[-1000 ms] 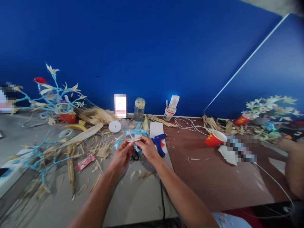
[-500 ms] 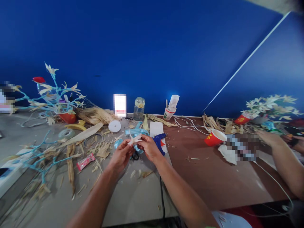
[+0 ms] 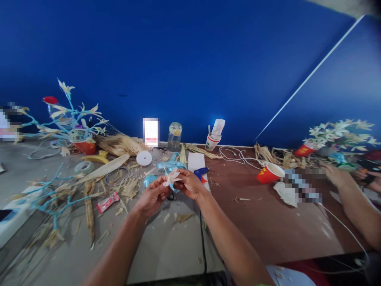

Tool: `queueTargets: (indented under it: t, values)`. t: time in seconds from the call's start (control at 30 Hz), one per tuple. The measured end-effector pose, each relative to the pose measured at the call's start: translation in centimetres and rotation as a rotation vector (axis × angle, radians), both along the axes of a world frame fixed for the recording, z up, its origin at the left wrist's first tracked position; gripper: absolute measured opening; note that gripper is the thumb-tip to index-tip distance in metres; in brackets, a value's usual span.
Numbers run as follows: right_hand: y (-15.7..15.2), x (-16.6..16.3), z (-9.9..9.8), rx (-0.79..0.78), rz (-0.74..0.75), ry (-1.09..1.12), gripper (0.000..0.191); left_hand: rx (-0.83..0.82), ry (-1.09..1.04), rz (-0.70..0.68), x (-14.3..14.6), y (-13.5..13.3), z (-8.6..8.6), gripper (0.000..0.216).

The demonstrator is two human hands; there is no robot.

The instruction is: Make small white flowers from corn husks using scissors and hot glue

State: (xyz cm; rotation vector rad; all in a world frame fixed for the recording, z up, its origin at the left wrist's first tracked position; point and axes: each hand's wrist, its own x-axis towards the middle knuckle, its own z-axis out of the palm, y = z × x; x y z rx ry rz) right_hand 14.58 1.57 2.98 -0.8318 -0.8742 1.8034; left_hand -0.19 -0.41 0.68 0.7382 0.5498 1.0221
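Between my two hands is a small pale flower of corn husk [image 3: 172,176], its petals pointing upward. My left hand [image 3: 154,194] pinches its base from the left. The fingers of my right hand [image 3: 190,184] are closed on its right side. Light blue ribbon [image 3: 149,180] lies behind and under the hands. A blue glue gun [image 3: 201,172] rests just past my right hand, partly hidden by it. Dark scissor handles [image 3: 170,196] show in part below the fingers.
At left stand blue-wrapped branches with husk flowers [image 3: 70,99] in a red cup [image 3: 86,147]. Husk scraps [image 3: 129,188], a pink packet [image 3: 107,202] and a white spool [image 3: 144,158] lie nearby. A glass jar [image 3: 174,137] stands behind. Rightward are a red paper cup [image 3: 270,173] and another person's arm [image 3: 354,202].
The husk flower has turned and its petals now point more upward. My right hand has shifted slightly to the right, covering more of the glue gun.
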Motion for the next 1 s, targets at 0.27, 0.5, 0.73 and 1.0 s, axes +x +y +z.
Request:
queueTargets:
  t: [0.27, 0.5, 0.73, 1.0]
  values:
    - [-0.2, -0.1, 0.2, 0.106, -0.059, -0.077, 0.019, -0.011, 0.008, -0.013, -0.1, 0.1, 0.0, 0.022]
    - [-0.1, -0.6, -0.2, 0.145, -0.153, -0.094, 0.016, -0.048, -0.020, 0.000, -0.1, 0.2, -0.2, 0.023]
    - [0.3, -0.9, -1.1, 0.197, -0.234, -0.107, 0.012, -0.023, -0.018, -0.013, -0.1, 0.0, 0.4, 0.024]
    - [0.0, -1.0, -1.0, 0.204, -0.229, -0.091, 0.009, -0.024, -0.055, -0.016, 0.1, -0.1, 0.1, 0.025]
